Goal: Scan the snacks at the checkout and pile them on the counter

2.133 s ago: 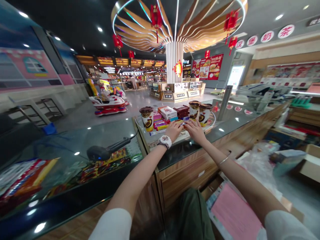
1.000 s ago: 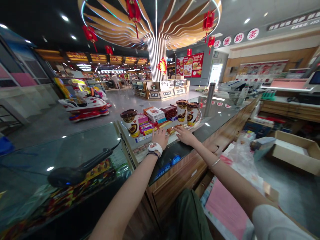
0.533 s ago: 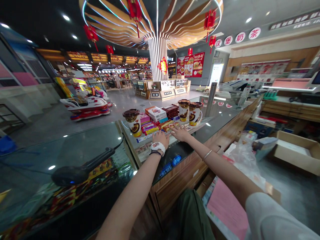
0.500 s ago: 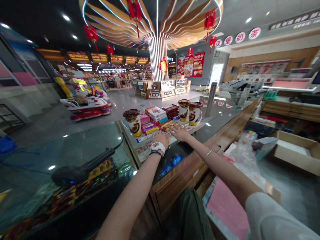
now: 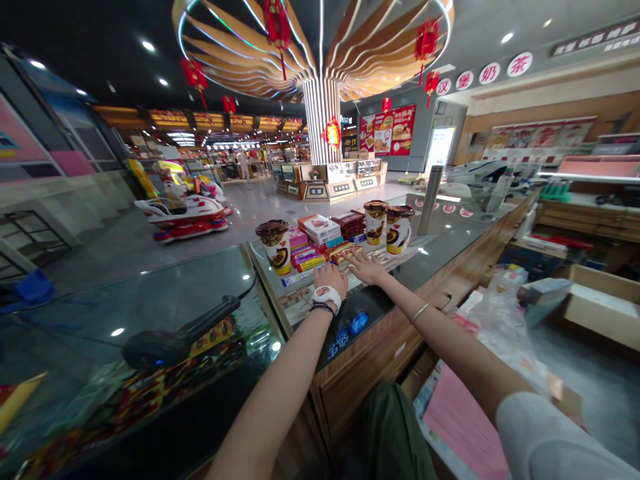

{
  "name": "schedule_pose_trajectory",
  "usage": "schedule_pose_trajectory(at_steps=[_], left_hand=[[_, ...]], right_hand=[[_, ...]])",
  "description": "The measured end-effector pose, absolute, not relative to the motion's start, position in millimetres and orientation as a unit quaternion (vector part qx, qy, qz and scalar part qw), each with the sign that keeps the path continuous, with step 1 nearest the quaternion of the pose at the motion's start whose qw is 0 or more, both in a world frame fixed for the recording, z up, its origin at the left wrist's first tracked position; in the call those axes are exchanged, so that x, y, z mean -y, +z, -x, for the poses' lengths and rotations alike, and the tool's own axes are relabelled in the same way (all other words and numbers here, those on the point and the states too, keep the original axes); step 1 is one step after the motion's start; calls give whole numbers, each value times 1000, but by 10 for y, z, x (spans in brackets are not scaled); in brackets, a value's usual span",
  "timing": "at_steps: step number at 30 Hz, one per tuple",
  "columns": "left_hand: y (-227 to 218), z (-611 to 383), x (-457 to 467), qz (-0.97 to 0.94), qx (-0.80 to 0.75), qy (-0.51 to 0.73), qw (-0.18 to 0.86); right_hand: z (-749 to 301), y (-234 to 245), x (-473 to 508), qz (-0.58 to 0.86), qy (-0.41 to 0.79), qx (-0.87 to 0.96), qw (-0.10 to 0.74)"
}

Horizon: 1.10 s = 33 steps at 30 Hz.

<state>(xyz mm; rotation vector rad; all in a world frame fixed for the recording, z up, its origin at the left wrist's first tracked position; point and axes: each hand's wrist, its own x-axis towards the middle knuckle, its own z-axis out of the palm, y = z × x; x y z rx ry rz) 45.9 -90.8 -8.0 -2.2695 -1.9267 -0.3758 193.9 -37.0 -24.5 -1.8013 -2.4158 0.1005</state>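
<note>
My left hand (image 5: 331, 280), with a white watch on its wrist, rests at the counter's near edge. Its fingers reach forward, loosely extended, just short of some yellow and purple snack packs (image 5: 309, 260). Beside it, my right hand (image 5: 367, 268) lies with fingers spread at a row of gold-wrapped bars (image 5: 340, 252); whether the fingertips press on them I cannot tell. Behind are a white box (image 5: 320, 228) and a stack of dark red packets (image 5: 349, 221). One brown-lidded cup (image 5: 278, 253) stands left of the snacks, and two similar cups (image 5: 376, 227) stand right.
A black handheld scanner (image 5: 157, 347) lies on the glass counter (image 5: 200, 270) at left. A metal post (image 5: 431, 197) rises behind the right cups. To my right are a clear plastic bag (image 5: 507, 327), a cardboard box (image 5: 605, 303) and pink paper (image 5: 465, 413). A kiddie ride (image 5: 187, 210) stands beyond.
The camera has turned slightly left, so everything appears shifted right. My hands stay in nearly the same place over the front of the snacks, and the cups and packs have not moved.
</note>
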Motion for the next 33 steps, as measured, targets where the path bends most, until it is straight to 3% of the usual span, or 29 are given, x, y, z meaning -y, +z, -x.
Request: schedule_pose_trajectory(at_steps=[10, 22, 33], left_hand=[[-114, -402, 872, 759, 632, -135, 78], [137, 297, 1462, 790, 574, -115, 182], [269, 1090, 2363, 735, 635, -103, 213]], right_hand=[[-1896, -235, 463, 597, -9, 793, 122], [-1467, -93, 987, 524, -138, 812, 217], [-522, 12, 1640, 409, -107, 861, 284]])
